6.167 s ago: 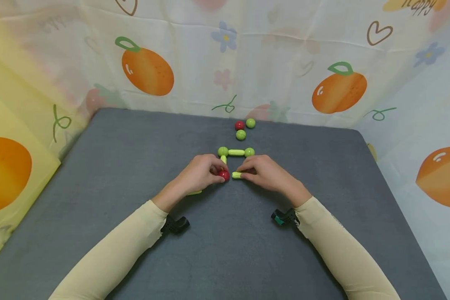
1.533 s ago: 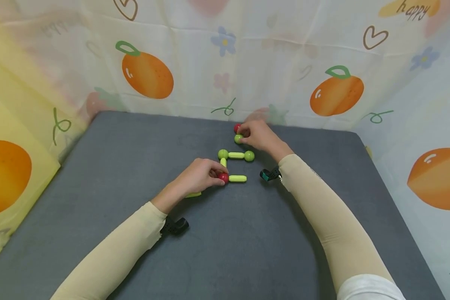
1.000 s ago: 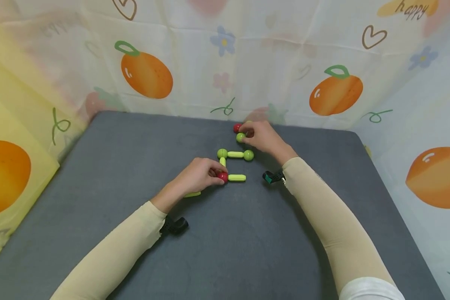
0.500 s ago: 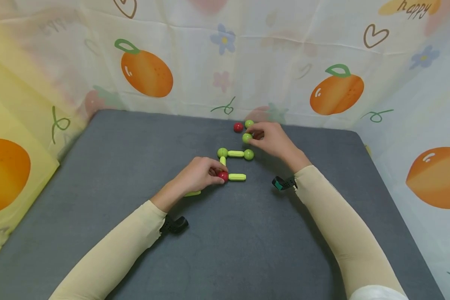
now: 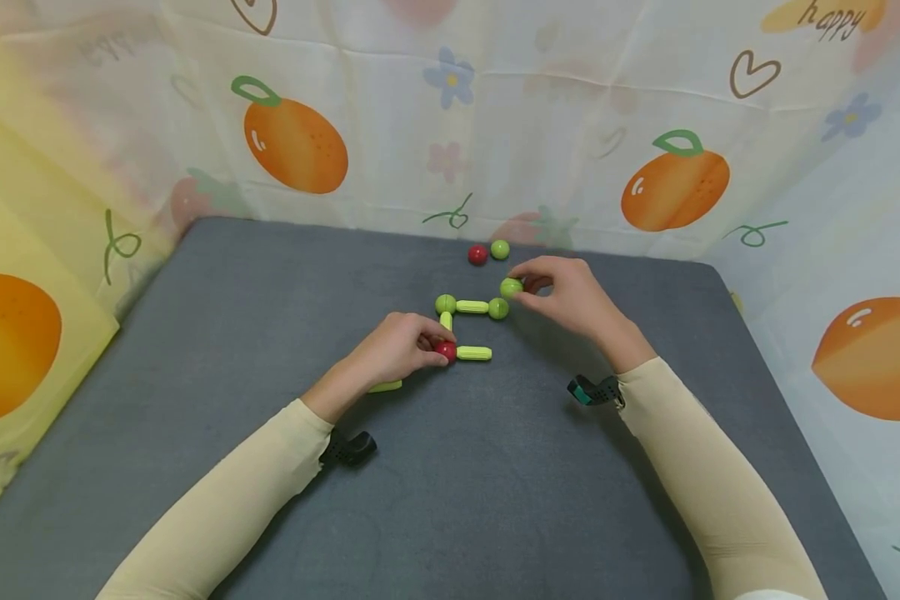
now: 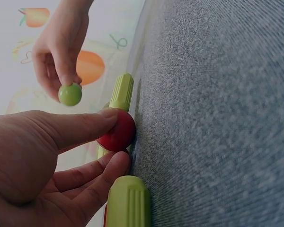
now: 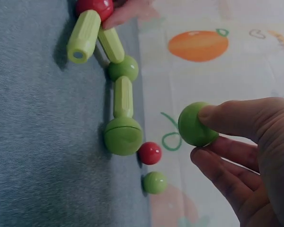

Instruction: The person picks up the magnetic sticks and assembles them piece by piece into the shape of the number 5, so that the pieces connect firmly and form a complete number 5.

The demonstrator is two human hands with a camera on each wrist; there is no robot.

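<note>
My left hand [image 5: 401, 350] pinches a red ball [image 5: 446, 352] on the table. From that ball a yellow-green ribbed rod [image 5: 474, 353] points right, its far end free, with a small metal disc showing there in the right wrist view. Another rod [image 5: 446, 320] runs back to a green ball [image 5: 446, 305], which a third rod [image 5: 472, 307] links to a second green ball [image 5: 498, 308]. Between thumb and fingers, my right hand [image 5: 573, 300] holds a loose green ball [image 7: 198, 124], raised off the table. One more rod [image 6: 128, 203] lies partly hidden beside my left hand.
A loose red ball [image 5: 477, 255] and a loose green ball [image 5: 500, 249] sit near the back edge of the grey table [image 5: 450, 517]. Behind them hangs a fruit-patterned cloth [image 5: 555, 125].
The rod my right hand held earlier now joins the red ball. My right hand has since picked a green ball from the back group and carried it right and nearer. My left hand stays put.
</note>
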